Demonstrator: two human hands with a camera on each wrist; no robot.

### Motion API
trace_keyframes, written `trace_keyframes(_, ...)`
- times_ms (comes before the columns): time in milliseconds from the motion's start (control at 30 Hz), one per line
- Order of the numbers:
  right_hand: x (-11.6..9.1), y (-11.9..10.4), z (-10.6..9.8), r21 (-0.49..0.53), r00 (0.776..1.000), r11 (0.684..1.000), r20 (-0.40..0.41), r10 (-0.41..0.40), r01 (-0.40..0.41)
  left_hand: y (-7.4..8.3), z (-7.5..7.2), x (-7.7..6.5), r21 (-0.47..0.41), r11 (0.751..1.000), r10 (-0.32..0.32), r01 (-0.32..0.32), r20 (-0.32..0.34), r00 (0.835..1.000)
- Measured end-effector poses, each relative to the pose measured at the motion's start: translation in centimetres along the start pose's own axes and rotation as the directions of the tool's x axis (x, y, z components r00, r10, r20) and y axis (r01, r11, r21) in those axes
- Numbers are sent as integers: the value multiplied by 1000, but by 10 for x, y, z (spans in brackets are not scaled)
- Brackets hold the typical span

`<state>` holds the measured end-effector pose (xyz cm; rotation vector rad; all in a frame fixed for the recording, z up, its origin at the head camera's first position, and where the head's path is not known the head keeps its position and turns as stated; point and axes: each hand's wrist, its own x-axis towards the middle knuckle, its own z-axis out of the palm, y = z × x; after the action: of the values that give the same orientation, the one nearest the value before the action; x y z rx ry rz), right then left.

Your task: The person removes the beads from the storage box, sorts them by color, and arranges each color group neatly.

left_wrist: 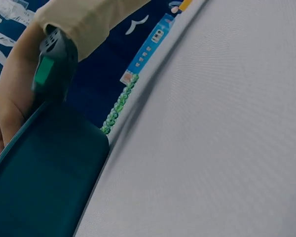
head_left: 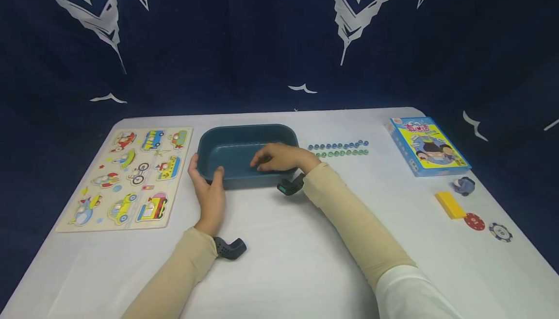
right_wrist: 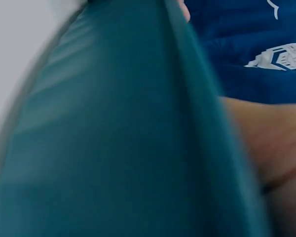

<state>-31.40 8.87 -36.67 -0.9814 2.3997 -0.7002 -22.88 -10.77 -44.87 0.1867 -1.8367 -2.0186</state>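
A dark teal rectangular basin (head_left: 244, 183) stands near the middle of the white table. My left hand (head_left: 210, 202) grips its left front corner, thumb at the front rim and fingers along the left side. My right hand (head_left: 279, 157) reaches over the front rim, fingers loosely bent down inside the basin, with nothing visible between them. The basin's wall hides those fingertips in the left wrist view. Right of the basin lie a row of blue glass marbles (head_left: 334, 146) and a row of green marbles (head_left: 342, 153).
A wooden vehicle puzzle board (head_left: 131, 178) lies at the left. Toward the right are a blue and yellow box (head_left: 430, 146), a small bluish-grey figure (head_left: 464, 186), a yellow block (head_left: 450, 205), a red chip (head_left: 474, 221) and a black-and-white chip (head_left: 500, 232). A dark blue curtain hangs behind.
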Motion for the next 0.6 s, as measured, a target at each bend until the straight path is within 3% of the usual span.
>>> trace_keyframes(167,12,0,8,58,994,998,110,20,-26,9,0,-3,4,1000,-15,15,11,1000)
trace_keyframes(300,17,3,10,85,991,996,134,-6,-5,9,0,-3,10,1000,-13,13,13,1000)
trace_keyframes(367,18,4,10,89,990,996,141,-8,-4,0,0,0,20,1000,-5,5,7,1000)
trace_keyframes(600,20,6,9,141,987,990,161,-6,-17,1,-1,-1,24,1000,-9,9,2,1000)
